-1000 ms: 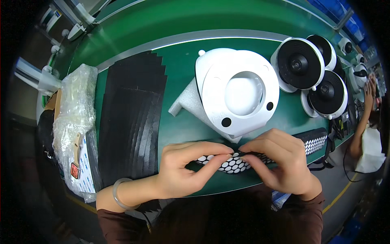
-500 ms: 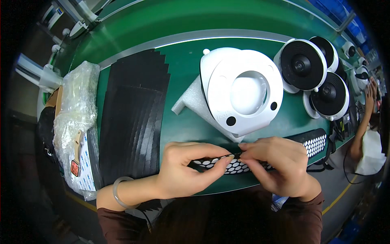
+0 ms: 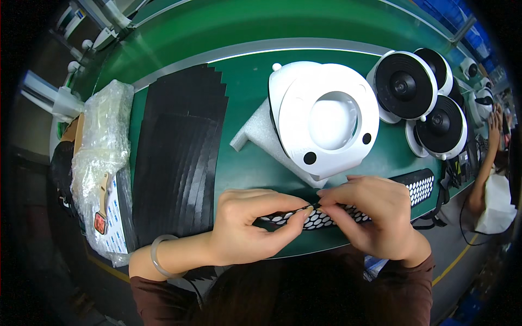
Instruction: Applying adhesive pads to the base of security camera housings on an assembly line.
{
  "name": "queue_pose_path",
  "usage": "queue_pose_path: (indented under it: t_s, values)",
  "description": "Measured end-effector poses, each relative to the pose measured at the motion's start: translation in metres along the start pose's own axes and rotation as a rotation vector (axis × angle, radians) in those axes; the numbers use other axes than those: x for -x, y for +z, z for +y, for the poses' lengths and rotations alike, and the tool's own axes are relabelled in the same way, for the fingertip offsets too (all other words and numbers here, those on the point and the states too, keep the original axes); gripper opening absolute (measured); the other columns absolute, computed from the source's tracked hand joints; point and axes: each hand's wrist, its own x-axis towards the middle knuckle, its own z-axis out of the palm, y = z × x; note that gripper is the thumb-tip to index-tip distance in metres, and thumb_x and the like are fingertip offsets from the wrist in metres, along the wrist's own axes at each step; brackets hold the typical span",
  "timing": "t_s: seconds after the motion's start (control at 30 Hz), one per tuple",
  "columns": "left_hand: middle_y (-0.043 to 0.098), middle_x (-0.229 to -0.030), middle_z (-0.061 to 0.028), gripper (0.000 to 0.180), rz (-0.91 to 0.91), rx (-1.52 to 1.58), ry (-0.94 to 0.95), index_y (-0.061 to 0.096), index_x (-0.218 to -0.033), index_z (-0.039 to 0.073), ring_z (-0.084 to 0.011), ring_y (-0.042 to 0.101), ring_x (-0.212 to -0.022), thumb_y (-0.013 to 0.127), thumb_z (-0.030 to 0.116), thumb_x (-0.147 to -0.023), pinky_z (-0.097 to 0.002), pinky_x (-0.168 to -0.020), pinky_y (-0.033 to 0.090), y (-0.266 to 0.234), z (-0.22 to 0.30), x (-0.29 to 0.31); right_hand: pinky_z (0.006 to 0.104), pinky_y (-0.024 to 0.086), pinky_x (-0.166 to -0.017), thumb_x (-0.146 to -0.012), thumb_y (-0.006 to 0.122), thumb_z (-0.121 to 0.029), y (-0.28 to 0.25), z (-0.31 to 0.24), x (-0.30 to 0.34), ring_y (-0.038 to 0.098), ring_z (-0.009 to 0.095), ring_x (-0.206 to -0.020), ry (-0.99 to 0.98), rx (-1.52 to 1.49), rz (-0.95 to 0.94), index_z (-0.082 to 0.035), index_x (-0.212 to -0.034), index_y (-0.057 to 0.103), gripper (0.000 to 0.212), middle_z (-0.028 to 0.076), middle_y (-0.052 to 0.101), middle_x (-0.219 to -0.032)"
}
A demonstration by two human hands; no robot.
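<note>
The white-dotted black strip (image 3: 316,220), at the near edge of the green workbench (image 3: 244,81), is probably light and flexible; take it by its far edge. Your left hand (image 3: 250,225) pinches that edge; your right hand (image 3: 380,217) has fingertips nearly together alongside, their hold unclear.

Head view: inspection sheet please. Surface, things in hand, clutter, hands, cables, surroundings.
Surface: green table, bare patches between items.
Job's things: black dotted strip, white dots facing the wearer; more dots show right of the right hand.
Clutter: black sheets stacked left; plastic wrap and watch beyond; white casing with pale foam under it; three round units at right.
Hands: left hand and right hand pinch the strip, fingertips close together.
Cables: thin dark cord off the table's right side.
Surroundings: another person's arm at right; yellow floor line.
</note>
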Motion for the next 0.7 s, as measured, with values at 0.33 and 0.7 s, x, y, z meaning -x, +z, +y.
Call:
queue_pose_path:
  t_s: [0.33, 0.7]
  values:
    - [0.064, -0.067, -0.0094, 0.007, 0.037, 0.049, -0.023, 0.064, -0.073, -0.002, -0.0123, 0.061, -0.057, 0.066, -0.001, -0.066, -0.0206, -0.052, 0.046, -0.0042, 0.0018, -0.0045, 0.0305, 0.048, -0.063, -0.064, 0.066, -0.005, 0.0028, -0.0013, -0.0017, 0.060, 0.023, -0.069, -0.085, 0.027, 0.048, -0.004, -0.078, 0.059, 0.016, 0.007, 0.062, -0.081]
    - [0.064, -0.067, -0.0094, 0.012, 0.021, -0.009, 0.046, 0.065, -0.079, -0.002, -0.0135, 0.062, -0.058, 0.065, 0.000, -0.066, -0.0209, -0.053, 0.047, -0.0043, 0.0001, -0.0060, 0.0306, 0.046, -0.058, -0.063, 0.066, -0.002, -0.0023, -0.0034, -0.0058, 0.058, 0.021, -0.065, 0.011, -0.194, 0.066, -0.003, -0.076, 0.060, 0.014, 0.007, 0.060, -0.075]
